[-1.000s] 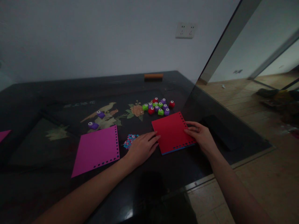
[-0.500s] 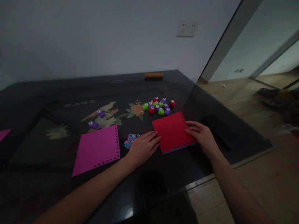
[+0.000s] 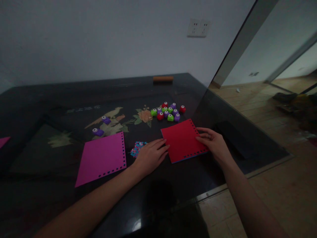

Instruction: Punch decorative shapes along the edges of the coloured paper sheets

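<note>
A red square sheet [image 3: 182,139] with punched holes along two edges lies on the dark table [image 3: 37,105], with a blue edge showing under it. My left hand [image 3: 150,156] rests flat on the table, its fingertips touching the sheet's left edge. My right hand [image 3: 214,142] lies at the sheet's right edge, fingers on it. A pink sheet [image 3: 102,157] with the same punched border lies to the left. A small heap of blue and pink punched bits [image 3: 137,147] sits just beyond my left hand.
A cluster of several small green, purple and red punches [image 3: 167,111] stands behind the red sheet. Two purple punches [image 3: 101,126] sit further left. An orange block [image 3: 162,79] lies at the table's far edge. The table ends on the right; tiled floor lies below.
Both hands and the red sheet stay as they were; only the view has shifted slightly.
</note>
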The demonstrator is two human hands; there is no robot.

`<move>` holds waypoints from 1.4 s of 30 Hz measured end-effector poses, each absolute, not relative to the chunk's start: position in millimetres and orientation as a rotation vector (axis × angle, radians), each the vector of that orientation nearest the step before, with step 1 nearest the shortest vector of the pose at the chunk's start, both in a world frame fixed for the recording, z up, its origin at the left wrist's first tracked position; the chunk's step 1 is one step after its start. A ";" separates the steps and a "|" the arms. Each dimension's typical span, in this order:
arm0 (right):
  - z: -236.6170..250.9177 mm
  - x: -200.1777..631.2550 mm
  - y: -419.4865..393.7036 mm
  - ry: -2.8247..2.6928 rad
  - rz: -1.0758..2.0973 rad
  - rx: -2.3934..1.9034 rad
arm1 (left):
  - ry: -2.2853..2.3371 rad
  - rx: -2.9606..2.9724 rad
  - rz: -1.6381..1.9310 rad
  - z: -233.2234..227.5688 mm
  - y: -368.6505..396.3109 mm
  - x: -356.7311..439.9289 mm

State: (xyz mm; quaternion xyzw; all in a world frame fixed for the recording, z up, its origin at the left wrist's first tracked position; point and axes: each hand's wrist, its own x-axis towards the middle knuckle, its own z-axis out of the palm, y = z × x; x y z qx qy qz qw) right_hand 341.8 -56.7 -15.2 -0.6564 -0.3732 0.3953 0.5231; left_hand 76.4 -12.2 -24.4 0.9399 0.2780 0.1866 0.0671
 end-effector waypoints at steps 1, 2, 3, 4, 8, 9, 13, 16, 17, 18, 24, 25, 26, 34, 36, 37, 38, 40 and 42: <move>-15.1 341.8 -56.6 -0.896 0.949 -1.570 | 0.840 2.831 0.564 -24.5 -12.2 76.4; -14.8 341.7 -56.5 -0.898 0.952 -1.571 | 0.840 2.829 0.564 -24.5 -12.2 76.4; -14.5 341.5 -56.5 -0.902 0.951 -1.574 | 0.838 2.827 0.564 -24.4 -12.1 76.4; -14.0 341.4 -56.5 -0.910 0.945 -1.580 | 0.836 2.824 0.566 -24.2 -12.1 76.4; -13.4 343.5 -56.6 -0.990 0.811 -1.652 | 0.823 2.827 0.569 -24.1 -11.8 76.2; -13.7 344.6 -56.6 -1.024 0.746 -1.678 | 0.822 2.827 0.571 -24.2 -11.8 76.2; -15.6 348.7 -56.2 -1.175 0.502 -1.763 | 0.821 2.832 0.576 -24.8 -12.0 76.0; -17.6 349.4 -55.6 -1.259 0.461 -1.810 | 0.834 2.843 0.552 -23.9 -12.4 76.3; -18.2 349.3 -55.5 -1.281 0.464 -1.819 | 0.837 2.846 0.540 -23.5 -12.6 76.5; -18.8 349.0 -55.4 -1.298 0.466 -1.825 | 0.840 2.850 0.531 -23.0 -12.7 76.7; -19.2 347.0 -55.8 -1.344 0.471 -1.872 | 0.839 2.866 0.538 -23.0 -12.9 76.5; -18.8 346.7 -55.9 -1.349 0.470 -1.885 | 0.839 2.865 0.541 -23.3 -13.0 76.3; -18.4 346.6 -55.9 -1.353 0.468 -1.896 | 0.840 2.864 0.545 -23.5 -13.0 76.2; -19.5 347.8 -56.0 -1.387 0.450 -1.905 | 0.838 2.868 0.547 -23.3 -13.0 77.1; -20.1 348.1 -56.2 -1.383 0.440 -1.915 | 0.844 2.865 0.543 -23.5 -13.1 76.7; -20.1 348.2 -56.2 -1.382 0.436 -1.921 | 0.846 2.864 0.540 -23.7 -13.1 76.3; -19.9 348.3 -56.3 -1.382 0.433 -1.927 | 0.847 2.862 0.540 -23.9 -13.0 75.9; -19.2 348.4 -56.3 -1.383 0.433 -1.935 | 0.854 2.858 0.552 -24.0 -12.7 75.2; -18.3 348.4 -56.2 -1.380 0.439 -1.940 | 0.852 2.853 0.582 -22.4 -12.1 74.9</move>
